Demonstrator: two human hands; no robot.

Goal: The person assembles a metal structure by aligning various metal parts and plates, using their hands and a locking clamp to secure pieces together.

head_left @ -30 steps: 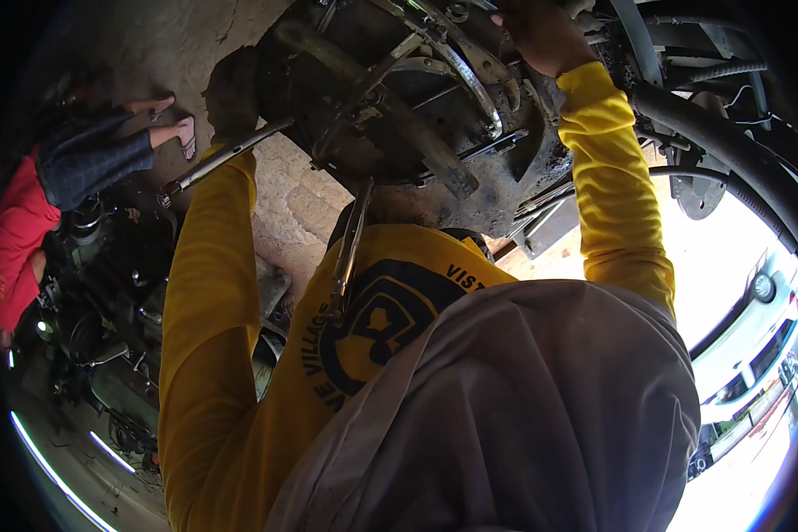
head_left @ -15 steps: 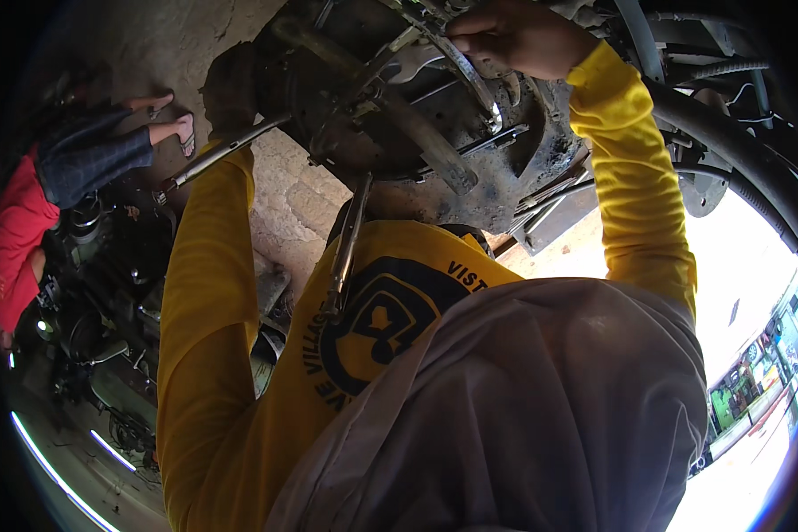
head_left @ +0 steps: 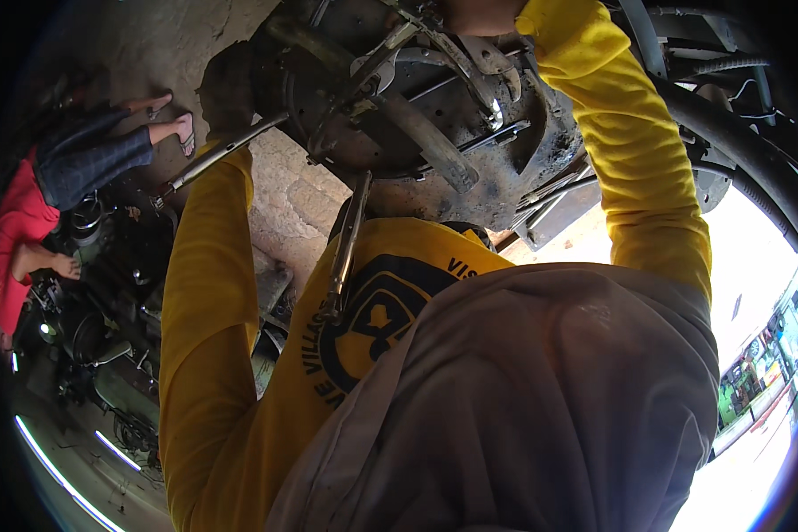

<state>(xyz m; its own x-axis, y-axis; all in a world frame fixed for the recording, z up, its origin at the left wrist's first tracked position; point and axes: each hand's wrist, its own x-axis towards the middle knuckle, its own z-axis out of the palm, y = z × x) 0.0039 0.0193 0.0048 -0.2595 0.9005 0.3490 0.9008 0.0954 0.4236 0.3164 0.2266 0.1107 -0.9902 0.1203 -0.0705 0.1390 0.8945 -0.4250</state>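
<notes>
Right hand (head_left: 479,16) cropped over metal assembly (head_left: 452,202), left hand (head_left: 229,89) shadowed at its left edge, neither grip discernible, right higher than before, co-worker's hand (head_left: 65,265) newly visible

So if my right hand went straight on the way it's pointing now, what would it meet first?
Most likely the long metal bar, whose upper part lies just left of your right hand; they may already touch, as depth is unclear here.

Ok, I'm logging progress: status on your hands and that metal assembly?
Right hand at the metal assembly, partly out of frame. Left hand shadowed at its left side, grip unclear. Silver rod crosses view of left sleeve.
</notes>
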